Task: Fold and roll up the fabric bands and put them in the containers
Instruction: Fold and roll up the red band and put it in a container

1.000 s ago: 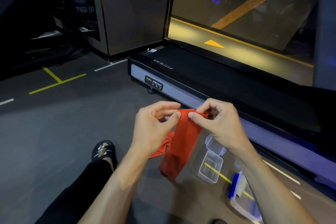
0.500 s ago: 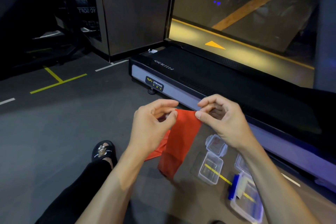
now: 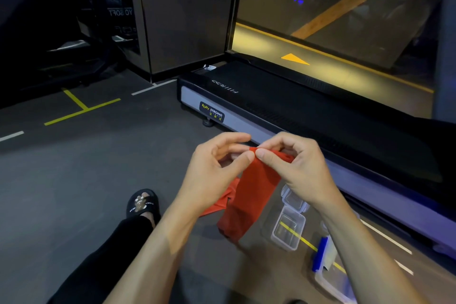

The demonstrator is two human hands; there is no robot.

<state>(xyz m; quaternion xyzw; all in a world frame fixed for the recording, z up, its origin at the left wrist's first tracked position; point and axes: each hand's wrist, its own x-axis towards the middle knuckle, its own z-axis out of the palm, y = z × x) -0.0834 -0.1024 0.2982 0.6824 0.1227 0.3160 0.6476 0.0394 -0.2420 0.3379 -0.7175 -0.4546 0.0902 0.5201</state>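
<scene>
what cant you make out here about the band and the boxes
Head view only:
- Red band: the fold at its top edge is hidden behind the pinching fingertips of the left hand and right hand.
- Small clear box: looks empty, but glare blurs the inside.
- Box with blue clip: cut off by the bottom edge and covered by the right forearm; contents unreadable.

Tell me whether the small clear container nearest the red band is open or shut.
Open. The small clear container on the floor has no lid on top; its inside shows, with nothing seen in it. The red band hangs beside it, not inside.
</scene>
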